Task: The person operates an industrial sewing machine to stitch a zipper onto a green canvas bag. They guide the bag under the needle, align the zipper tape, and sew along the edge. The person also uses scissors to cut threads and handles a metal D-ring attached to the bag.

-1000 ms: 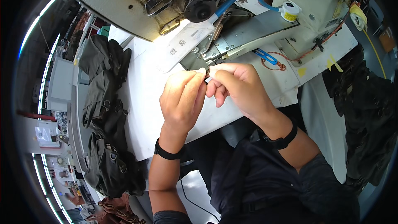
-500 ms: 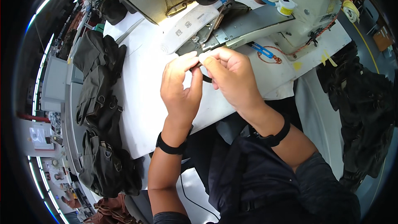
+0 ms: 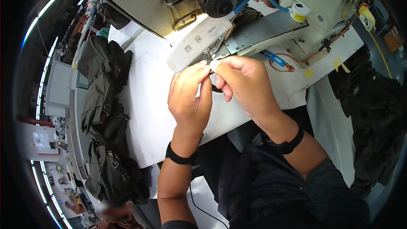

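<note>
In front of the sewing machine's presser foot (image 3: pixel 212 54), my two hands meet fingertip to fingertip over the white table. My left hand (image 3: pixel 189 93) is closed in a pinch, thumb and fingers together at the tips. Beside it my right hand (image 3: pixel 248 80) pinches too, its other fingers curled under. Between them shows a short piece of dark strap (image 3: pixel 216 89), with a small brassy glint at the fingertips; most of it is hidden. The sewing machine's head (image 3: pixel 148 4) and a pale flat guard (image 3: pixel 197 44) stand just beyond my fingers.
Dark olive canvas bags (image 3: pixel 104 110) lie piled along the table's left edge. Right of the machine bed are a small blue tool (image 3: pixel 274 58) with an orange cord and a round white bottle (image 3: pixel 299 12). More dark bags (image 3: pixel 373 118) hang at the far right.
The whole view has shifted, so the machine and table sit a little lower and further right. My hands keep their pinch near the presser foot, and less of the dark strap shows.
</note>
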The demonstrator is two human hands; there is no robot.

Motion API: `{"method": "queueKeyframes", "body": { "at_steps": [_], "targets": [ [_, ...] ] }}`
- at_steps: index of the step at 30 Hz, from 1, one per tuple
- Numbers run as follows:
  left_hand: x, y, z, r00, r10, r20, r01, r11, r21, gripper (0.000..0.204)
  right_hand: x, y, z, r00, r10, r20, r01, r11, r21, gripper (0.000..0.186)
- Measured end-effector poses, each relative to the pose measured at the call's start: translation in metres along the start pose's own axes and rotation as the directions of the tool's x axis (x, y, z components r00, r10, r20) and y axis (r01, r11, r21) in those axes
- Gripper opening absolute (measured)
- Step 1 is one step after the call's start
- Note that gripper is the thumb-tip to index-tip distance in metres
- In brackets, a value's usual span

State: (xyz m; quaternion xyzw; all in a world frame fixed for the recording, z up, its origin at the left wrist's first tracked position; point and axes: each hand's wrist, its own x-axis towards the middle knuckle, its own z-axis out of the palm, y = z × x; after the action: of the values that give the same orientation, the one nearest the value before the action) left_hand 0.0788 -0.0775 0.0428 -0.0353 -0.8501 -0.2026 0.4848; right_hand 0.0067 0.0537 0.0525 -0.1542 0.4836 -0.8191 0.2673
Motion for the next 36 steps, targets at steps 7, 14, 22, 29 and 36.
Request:
{"method": "queueKeyframes", "body": {
  "at_steps": [7, 14, 22, 29, 36],
  "targets": [
    [0.006, -0.002, 0.003, 1.0, 0.016, -0.005, -0.016, 0.995, 0.095, 0.024, -0.007, -0.011, -0.008, 0.988, 0.146, 0.05, -0.15, 0.986, 0.075, 0.024],
    [0.007, -0.006, 0.005, 0.998, 0.061, -0.003, -0.061, 0.994, 0.094, 0.025, -0.009, 0.063, -0.052, 0.997, 0.049, 0.054, -0.013, 0.849, -0.528, 0.026],
    [0.011, -0.004, -0.003, 0.994, 0.081, 0.07, -0.091, 0.983, 0.161, 0.026, -0.014, 0.064, -0.059, 0.999, 0.027, 0.036, -0.007, 0.891, -0.454, 0.027],
    [0.013, 0.0, 0.002, 0.997, 0.067, 0.046, -0.074, 0.978, 0.193, 0.019, -0.015, 0.079, -0.059, 0.987, -0.159, 0.021, 0.148, 0.855, -0.497, 0.022],
    [0.014, -0.005, 0.002, 0.999, 0.047, 0.023, -0.051, 0.984, 0.172, 0.022, -0.014, 0.079, -0.058, 0.979, -0.199, 0.032, 0.187, 0.839, -0.511, 0.02]
  ]
}}
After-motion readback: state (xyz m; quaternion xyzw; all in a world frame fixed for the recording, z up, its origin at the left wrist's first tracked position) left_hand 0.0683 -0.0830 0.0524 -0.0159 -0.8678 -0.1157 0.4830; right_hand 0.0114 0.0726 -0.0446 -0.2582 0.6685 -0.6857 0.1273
